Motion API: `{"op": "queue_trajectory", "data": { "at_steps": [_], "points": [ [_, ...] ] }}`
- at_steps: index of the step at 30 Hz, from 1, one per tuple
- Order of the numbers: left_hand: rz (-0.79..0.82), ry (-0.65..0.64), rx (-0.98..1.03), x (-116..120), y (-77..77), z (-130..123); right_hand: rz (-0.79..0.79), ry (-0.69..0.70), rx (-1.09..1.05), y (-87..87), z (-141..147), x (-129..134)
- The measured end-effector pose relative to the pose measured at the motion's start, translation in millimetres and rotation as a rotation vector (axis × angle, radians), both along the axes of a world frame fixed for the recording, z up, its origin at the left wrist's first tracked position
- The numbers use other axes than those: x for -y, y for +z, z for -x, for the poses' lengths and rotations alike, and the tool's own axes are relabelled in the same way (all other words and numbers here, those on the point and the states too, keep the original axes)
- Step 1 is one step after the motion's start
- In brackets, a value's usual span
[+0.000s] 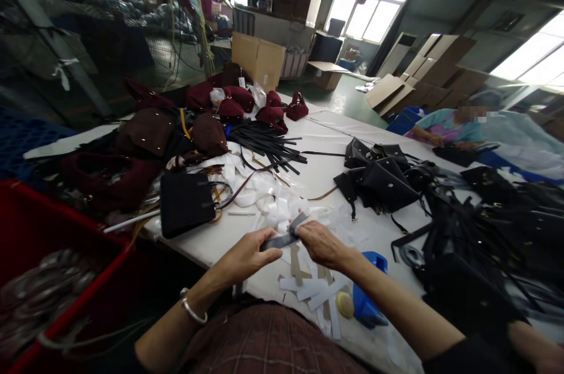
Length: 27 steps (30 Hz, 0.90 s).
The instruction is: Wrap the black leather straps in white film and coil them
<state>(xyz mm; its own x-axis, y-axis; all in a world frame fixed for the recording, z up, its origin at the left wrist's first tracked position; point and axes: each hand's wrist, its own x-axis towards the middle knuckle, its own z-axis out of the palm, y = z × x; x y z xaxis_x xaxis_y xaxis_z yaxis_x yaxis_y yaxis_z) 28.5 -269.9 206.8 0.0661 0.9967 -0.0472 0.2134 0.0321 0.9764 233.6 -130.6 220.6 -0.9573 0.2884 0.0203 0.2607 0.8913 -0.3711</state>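
A flat grey strap [282, 240] runs between my two hands above the white table. My left hand [253, 249] grips one end, thumb pressed along it. At the other end, where the strap bends upward, my right hand [321, 242] has its fingers closed on it. Beneath my hands lie white and tan paper strips [311, 289]. Crumpled white wrapping [273, 198] spreads just beyond them. To the left stands a small black handbag [183, 204]. A blue plastic container [370, 289] and a round yellow piece [345, 305] sit beside my right forearm.
Dark red and brown bags [147, 133] pile up at the left, near a bundle of black straps [264, 142]. Black bags [383, 180] cover the table's right side. A red bin [106, 268] stands at lower left. A co-worker [449, 127] sits across; another person's hand [535, 347] shows lower right.
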Motion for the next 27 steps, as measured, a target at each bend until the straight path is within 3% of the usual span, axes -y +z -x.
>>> {"op": "queue_trajectory", "data": {
  "at_steps": [3,5,7,10,13,15,17,18,21,23,25,27],
  "points": [
    [-0.05,0.086,-0.166,-3,-4.9,21,0.123,-0.045,0.137,-5.0,-5,28],
    [-0.04,0.062,-0.124,-12,-13.5,30,0.37,-0.098,0.126,-2.4,-3,48],
    [-0.01,-0.006,-0.017,-23,-24.6,30,0.721,-0.148,0.043,2.2,3,63],
    [0.033,-0.143,0.233,-33,-38.5,11,1.221,-0.216,-0.249,12.4,19,72],
    [0.042,-0.129,0.509,-31,-43.2,-24,1.458,-0.321,-0.582,26.9,34,68],
    [0.051,0.003,0.627,-24,-41.3,-45,1.424,-0.397,-0.748,34.1,40,59],
    [0.051,0.086,0.667,-17,-36.7,-55,1.232,-0.454,-0.816,35.3,40,48],
    [0.039,0.068,0.646,-14,-33.7,-56,1.083,-0.468,-0.778,33.4,38,43],
    [-0.03,-0.07,0.427,-6,-25.4,-42,0.548,-0.406,-0.454,21.7,29,31],
    [-0.074,-0.117,0.249,-4,-23.7,-24,0.286,-0.319,-0.219,13.0,21,30],
    [-0.06,-0.124,0.122,-5,-27.1,-6,0.161,-0.269,-0.016,5.3,15,36],
    [0.024,-0.158,0.068,-9,-34.5,8,0.16,-0.265,0.149,-1.6,10,48]
  ]
}}
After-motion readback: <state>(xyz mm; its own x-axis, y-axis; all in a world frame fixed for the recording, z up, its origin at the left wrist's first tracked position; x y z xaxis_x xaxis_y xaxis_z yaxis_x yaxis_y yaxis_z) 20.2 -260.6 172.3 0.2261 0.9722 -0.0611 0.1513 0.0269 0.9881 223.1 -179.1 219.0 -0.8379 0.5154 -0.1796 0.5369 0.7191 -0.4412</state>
